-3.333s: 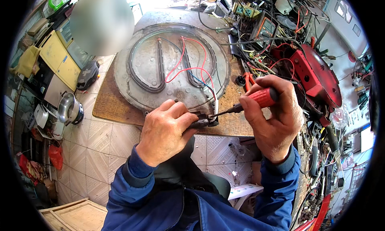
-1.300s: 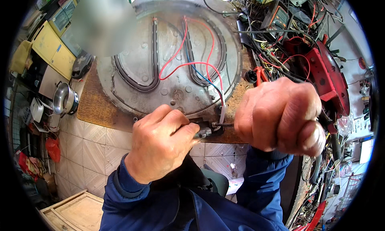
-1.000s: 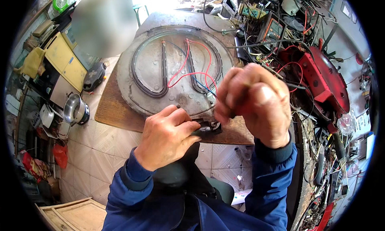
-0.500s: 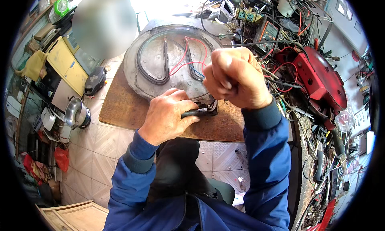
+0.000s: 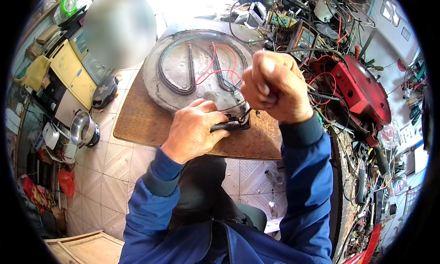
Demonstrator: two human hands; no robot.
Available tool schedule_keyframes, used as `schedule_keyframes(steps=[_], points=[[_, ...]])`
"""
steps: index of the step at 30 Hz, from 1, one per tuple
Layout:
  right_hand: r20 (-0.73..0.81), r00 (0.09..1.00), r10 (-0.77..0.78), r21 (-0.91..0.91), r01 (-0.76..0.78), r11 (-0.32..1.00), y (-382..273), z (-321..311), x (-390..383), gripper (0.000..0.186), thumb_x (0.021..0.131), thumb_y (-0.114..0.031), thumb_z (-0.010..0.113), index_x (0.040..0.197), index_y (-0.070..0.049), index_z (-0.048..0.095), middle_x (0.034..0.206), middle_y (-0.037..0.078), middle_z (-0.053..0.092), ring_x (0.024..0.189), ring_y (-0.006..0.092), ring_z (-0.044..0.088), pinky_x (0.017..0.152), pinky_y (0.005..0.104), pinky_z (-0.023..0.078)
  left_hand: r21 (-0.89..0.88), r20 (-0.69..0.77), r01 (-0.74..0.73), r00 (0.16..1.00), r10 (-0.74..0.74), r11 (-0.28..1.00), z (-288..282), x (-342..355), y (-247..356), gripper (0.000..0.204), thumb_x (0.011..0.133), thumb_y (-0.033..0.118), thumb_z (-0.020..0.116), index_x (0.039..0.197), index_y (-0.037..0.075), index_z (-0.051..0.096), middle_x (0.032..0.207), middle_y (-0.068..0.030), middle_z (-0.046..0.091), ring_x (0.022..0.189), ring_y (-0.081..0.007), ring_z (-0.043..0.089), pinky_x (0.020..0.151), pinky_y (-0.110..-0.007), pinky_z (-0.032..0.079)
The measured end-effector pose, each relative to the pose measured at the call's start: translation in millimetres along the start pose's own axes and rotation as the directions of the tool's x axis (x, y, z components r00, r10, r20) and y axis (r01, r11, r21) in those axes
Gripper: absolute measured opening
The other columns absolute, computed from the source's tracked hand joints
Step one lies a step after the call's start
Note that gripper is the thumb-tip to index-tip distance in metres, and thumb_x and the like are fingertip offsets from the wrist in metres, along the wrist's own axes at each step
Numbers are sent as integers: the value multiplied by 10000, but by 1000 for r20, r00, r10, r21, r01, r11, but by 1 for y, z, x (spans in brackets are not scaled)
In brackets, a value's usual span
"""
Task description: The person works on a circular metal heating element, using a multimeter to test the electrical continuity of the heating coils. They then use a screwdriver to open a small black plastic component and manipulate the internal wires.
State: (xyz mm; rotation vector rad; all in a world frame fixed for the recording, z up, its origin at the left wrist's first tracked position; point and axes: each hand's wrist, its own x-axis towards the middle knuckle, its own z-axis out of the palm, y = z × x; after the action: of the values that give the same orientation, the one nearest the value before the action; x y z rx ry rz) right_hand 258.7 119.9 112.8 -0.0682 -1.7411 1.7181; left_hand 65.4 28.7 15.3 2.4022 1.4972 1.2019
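Note:
A round grey metal heating plate [image 5: 204, 67] lies on the wooden table, with a dark looped heating element [image 5: 165, 83] across it. Red and dark wires [image 5: 215, 72] rise from the element's ends and run toward the near right edge. My left hand [image 5: 195, 130] rests at the near rim, thumb and fingers closed round a black rod-like piece [image 5: 225, 125] that meets a small dark bracket [image 5: 245, 123]. Above and right of that bracket my right hand [image 5: 275, 87] is curled into a fist. A thin dark shaft shows beneath it; what the fingers grip is hidden.
A red round appliance shell [image 5: 362, 94], a multimeter [image 5: 304, 39] and tangled cables crowd the right side. The wooden tabletop [image 5: 146, 126] ends close to my legs. On the tiled floor at left stand a steel pot [image 5: 84, 128] and a black case [image 5: 105, 92]. A person is across the table.
My right fist has shifted slightly to the right, and the thin shaft below it shows more. My left hand keeps its hold on the black rod-like piece. The view has tilted a little.

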Motion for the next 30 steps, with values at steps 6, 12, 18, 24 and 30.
schedule_keyframes(steps=[6,12,18,24,30], points=[[-279,951,-134,-762,-134,634,-16,21,3,430,1081,-374,589,902,6,681,628,65,580,598,168,620,553,342,490,-2,13,11,1000,-11,1000,-1,0,0,260,698,160,898,918,83,783,879,-89,677,902,-317,660,800,-429,543],[-95,991,96,-992,-103,78,-68,25,0,348,930,-290,773,820,27,682,702,224,668,715,444,703,649,482,565,25,17,-1,1000,1,1000,-4,-4,-1,271,713,161,899,948,86,786,876,-89,675,892,-313,668,789,-425,546],[268,954,132,-961,256,104,-79,7,3,183,937,-147,716,971,19,647,777,221,674,773,405,701,686,439,547,40,8,-24,1000,23,999,-2,-1,2,271,715,167,903,954,95,796,876,-86,676,890,-311,672,778,-415,549],[91,988,122,-979,111,-173,-73,17,5,316,1020,-220,681,826,25,631,590,166,620,570,350,687,524,409,504,22,10,-5,1000,5,1000,-1,-2,0,267,717,161,897,959,100,802,881,-87,687,897,-310,677,784,-419,551],[235,955,180,-970,218,109,-72,17,15,208,898,-119,672,778,50,696,689,272,645,711,456,691,677,489,559,28,6,1,1000,-1,1000,0,-3,0,272,711,151,893,962,102,803,889,-85,696,896,-310,679,797,-420,554]])
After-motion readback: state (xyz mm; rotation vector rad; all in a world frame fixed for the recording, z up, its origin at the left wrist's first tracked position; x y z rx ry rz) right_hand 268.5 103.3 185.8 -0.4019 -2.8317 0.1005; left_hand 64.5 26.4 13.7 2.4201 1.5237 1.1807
